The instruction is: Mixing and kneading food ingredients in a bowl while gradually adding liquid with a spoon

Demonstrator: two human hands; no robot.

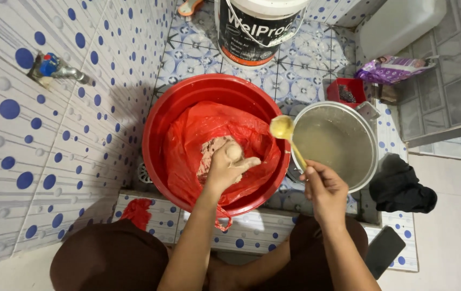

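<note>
- left hand point(229, 164) is down in the red plastic bag point(198, 140) lining the red basin point(160, 116), fingers closed on a pale wet lump point(217, 148) (dough or paste, can't tell which)
- right hand point(322, 188) is clamped on the handle of a yellow ladle point(283, 128), bowl held over the basin's rim beside the metal pot point(370, 156) of cloudy liquid
- risk as I see it: a tilted ladle would drip onto the tiled floor point(198, 59), and a hard push could tear the thin bag
</note>
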